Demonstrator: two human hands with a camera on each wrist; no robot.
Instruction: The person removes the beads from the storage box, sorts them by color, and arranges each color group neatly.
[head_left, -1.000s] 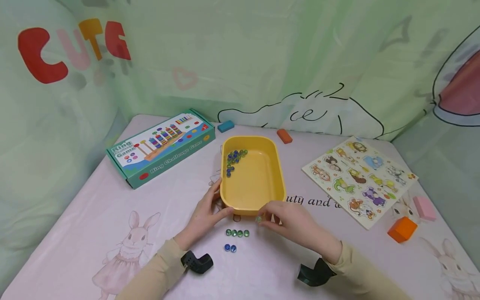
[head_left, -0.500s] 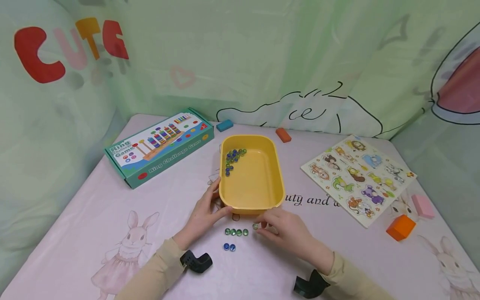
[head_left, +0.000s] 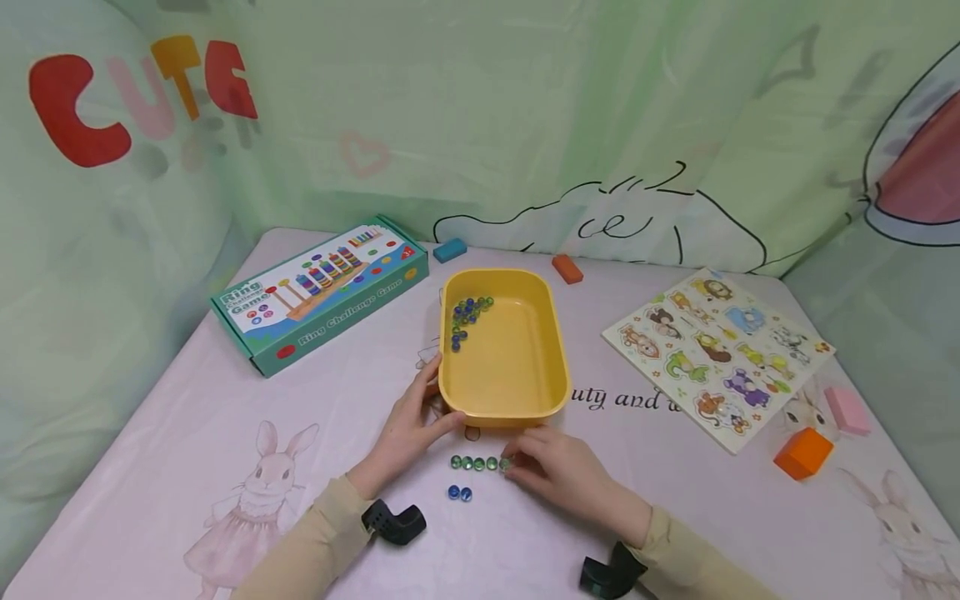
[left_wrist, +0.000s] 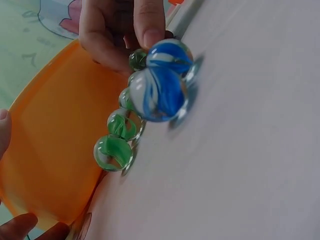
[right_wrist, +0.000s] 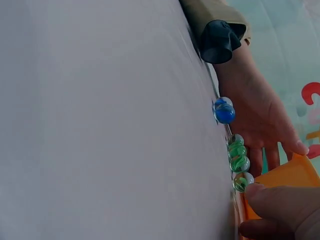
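A yellow plastic tub (head_left: pixel 504 383) stands mid-table, with several blue and green marbles (head_left: pixel 465 315) gathered at its left side. My left hand (head_left: pixel 401 429) holds its near left corner, thumb at the front rim and fingers along the side. In front of the tub, several green marbles (head_left: pixel 479 464) form a row on the cloth. My right hand (head_left: pixel 566 468) pinches the green marble (right_wrist: pixel 242 181) at the row's right end between thumb and fingers. Two blue marbles (left_wrist: pixel 159 92) sit side by side, nearer to me than the row.
A green Ring Challenge Game box (head_left: pixel 322 292) lies back left. An animal puzzle board (head_left: pixel 716 354) lies to the right, with an orange block (head_left: pixel 803 454) and a pink block (head_left: pixel 847 410) close by. Behind the tub are a blue block (head_left: pixel 450 250) and a red-orange block (head_left: pixel 567 269).
My right hand has come down and left from the tub's near rim, bringing a green marble to the right end of the green row. The left hand stays at the tub's corner.
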